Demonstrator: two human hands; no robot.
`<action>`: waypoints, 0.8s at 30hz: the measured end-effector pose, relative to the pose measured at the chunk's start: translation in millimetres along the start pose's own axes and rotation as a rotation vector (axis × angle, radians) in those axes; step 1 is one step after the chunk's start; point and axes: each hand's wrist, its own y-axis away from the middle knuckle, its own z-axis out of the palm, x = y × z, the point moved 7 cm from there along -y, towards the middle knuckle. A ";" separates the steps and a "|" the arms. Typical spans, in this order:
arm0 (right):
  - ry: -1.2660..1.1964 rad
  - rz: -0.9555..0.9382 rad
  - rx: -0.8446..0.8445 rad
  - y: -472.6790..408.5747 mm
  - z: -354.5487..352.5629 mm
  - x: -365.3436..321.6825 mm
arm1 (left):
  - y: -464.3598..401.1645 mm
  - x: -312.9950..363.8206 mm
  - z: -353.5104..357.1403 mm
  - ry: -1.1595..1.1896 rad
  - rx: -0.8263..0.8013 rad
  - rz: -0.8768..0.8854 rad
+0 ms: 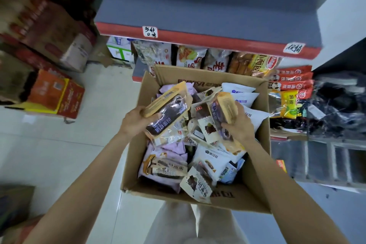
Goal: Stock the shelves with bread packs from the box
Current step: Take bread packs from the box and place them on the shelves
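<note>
A bread pack (168, 113) in each hand, above the box (243, 198)

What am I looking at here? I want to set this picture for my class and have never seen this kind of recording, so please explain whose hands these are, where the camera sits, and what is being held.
There is no machine: a person wears one camera on the head, looking down. The left hand grips one bread pack and the right hand grips another bread pack, both above an open cardboard box full of packs. Ahead stands a shelf with a bare top and snack bags beneath.
</note>
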 end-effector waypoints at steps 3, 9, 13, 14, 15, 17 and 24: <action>-0.488 -0.024 -0.190 22.3 -36.4 -19.5 | 10.1 22.2 -12.9 0.089 0.012 0.054; -0.451 -0.363 -0.169 71.0 -139.2 -79.7 | 40.7 94.4 -55.9 0.214 0.116 0.291; -0.333 -0.510 0.015 89.3 -205.2 -111.7 | 69.0 150.5 -86.0 0.274 0.207 0.457; -0.307 -0.531 0.036 94.3 -220.3 -118.2 | 73.9 163.2 -94.2 0.266 0.233 0.490; -0.289 -0.563 0.059 102.3 -239.0 -126.6 | 81.4 179.7 -103.9 0.260 0.257 0.531; -0.300 -0.644 0.097 121.1 -276.7 -144.6 | 96.1 211.2 -124.1 0.225 0.287 0.609; -0.482 -0.915 0.275 167.6 -395.2 -203.3 | 156.2 311.6 -195.0 0.207 0.385 0.823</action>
